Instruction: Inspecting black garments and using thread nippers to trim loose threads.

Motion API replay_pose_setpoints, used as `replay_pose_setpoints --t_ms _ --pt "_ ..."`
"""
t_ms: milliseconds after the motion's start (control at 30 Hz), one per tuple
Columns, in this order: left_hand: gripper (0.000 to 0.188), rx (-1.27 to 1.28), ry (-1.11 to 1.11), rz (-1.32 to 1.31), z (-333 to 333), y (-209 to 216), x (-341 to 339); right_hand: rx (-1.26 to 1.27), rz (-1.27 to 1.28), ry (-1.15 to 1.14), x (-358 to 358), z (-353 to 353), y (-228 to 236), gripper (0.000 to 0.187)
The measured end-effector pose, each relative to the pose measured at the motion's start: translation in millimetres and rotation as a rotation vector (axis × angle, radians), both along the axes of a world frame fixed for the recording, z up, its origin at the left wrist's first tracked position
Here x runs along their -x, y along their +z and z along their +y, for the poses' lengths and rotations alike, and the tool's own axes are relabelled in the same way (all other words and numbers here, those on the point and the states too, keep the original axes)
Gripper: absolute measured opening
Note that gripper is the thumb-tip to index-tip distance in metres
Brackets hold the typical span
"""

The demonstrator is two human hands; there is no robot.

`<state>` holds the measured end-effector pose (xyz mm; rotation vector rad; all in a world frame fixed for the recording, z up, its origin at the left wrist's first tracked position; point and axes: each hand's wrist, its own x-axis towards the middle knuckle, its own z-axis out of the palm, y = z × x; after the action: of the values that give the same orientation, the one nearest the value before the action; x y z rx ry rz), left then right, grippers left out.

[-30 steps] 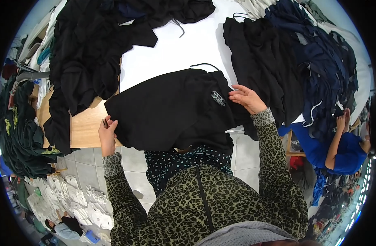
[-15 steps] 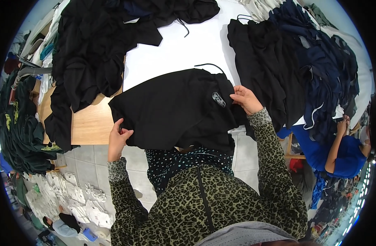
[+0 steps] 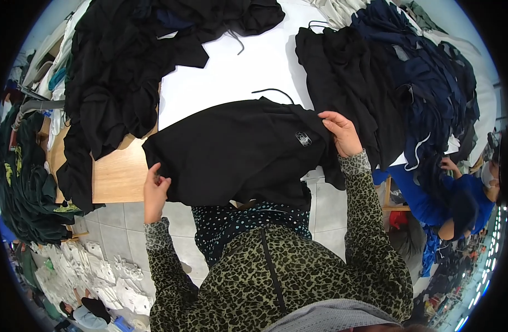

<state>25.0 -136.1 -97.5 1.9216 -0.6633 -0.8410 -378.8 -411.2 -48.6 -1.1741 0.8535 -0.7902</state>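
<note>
Black drawstring shorts (image 3: 226, 155), as they look, lie over the near table edge and droop toward my lap. A small pale print (image 3: 302, 139) shows at their right part, and a black cord (image 3: 273, 90) sticks out at the top. My right hand (image 3: 342, 134) pinches the waistband end between thumb and fingers. At the opposite end, my left hand (image 3: 156, 193) grips the lower left edge, with the thumb and forefinger showing and the other fingers partly hidden.
Black garments (image 3: 113, 83) are heaped on the left, with more black ones (image 3: 351, 88) on the right beside a navy pile (image 3: 436, 83). White sheeting (image 3: 232, 77) covers part of the wooden table (image 3: 118, 174). A person in blue (image 3: 459, 191) works at the far right.
The shorts' right end has been turned slightly, so the print sits farther right and looks flatter. My right hand has shifted a little right along with it. The person in blue has moved.
</note>
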Motion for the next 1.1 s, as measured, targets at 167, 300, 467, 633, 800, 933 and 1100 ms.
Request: replay_pose_setpoints --t_ms 167,300,467,633,800,933,1100 --pt "0.036 0.138 0.249 -0.451 -5 6 -14 -0.199 -0.065 0.091 -16 18 18 0.029" --pt "0.027 0.446 -0.251 -0.605 -57 62 54 -0.32 -0.181 0.291 -47 50 36 0.046" --pt "0.041 0.605 -0.714 -0.039 -114 63 124 -0.522 -0.314 0.549 -70 70 59 0.06" --pt "0.021 0.165 -0.654 0.466 -117 65 123 0.516 0.291 0.621 -50 62 47 0.065" --pt "0.023 0.203 -0.563 0.687 -112 66 116 0.103 0.454 0.466 -31 75 20 0.035" --pt "0.029 0.176 -0.53 0.634 -102 51 113 -0.075 0.286 0.424 -32 78 22 0.027" --pt "0.044 0.306 -0.553 0.396 -94 42 116 -0.228 0.186 0.397 -27 78 16 0.031"
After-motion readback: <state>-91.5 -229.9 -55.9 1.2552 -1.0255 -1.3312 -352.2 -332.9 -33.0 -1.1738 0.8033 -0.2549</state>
